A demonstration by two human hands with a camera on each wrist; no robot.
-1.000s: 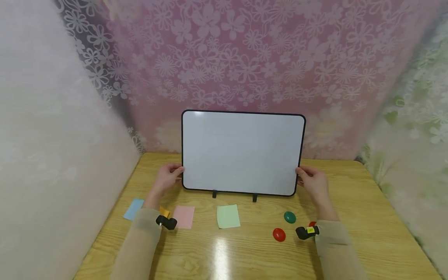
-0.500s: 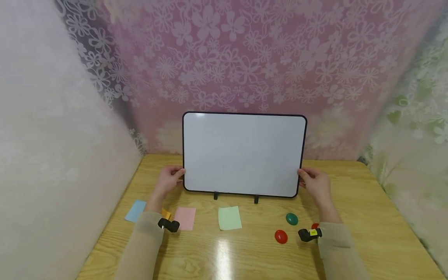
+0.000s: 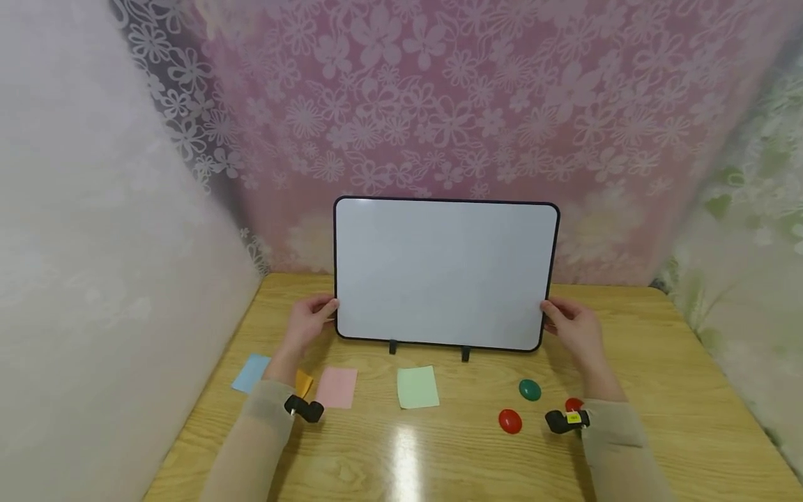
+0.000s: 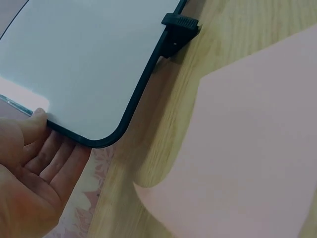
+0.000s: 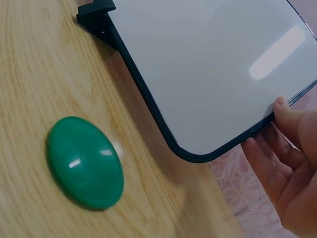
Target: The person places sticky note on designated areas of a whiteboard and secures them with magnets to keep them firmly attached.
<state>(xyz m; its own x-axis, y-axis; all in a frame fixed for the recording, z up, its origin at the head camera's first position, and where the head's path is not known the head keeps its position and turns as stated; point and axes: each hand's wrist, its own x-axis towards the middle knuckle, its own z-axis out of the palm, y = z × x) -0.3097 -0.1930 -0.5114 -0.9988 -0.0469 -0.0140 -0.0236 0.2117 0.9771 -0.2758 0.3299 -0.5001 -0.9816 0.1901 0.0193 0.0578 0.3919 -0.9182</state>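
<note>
We see the whiteboard (image 3: 445,272) standing upright on its two feet near the far edge of the table (image 3: 659,390), the left hand (image 3: 309,324) gripping its lower left edge and the right hand (image 3: 574,329) its lower right edge, thumbs in front, fingers behind.

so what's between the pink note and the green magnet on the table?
Head view: only the green note lies between the pink note and green magnet; the rest is bare table.
</note>
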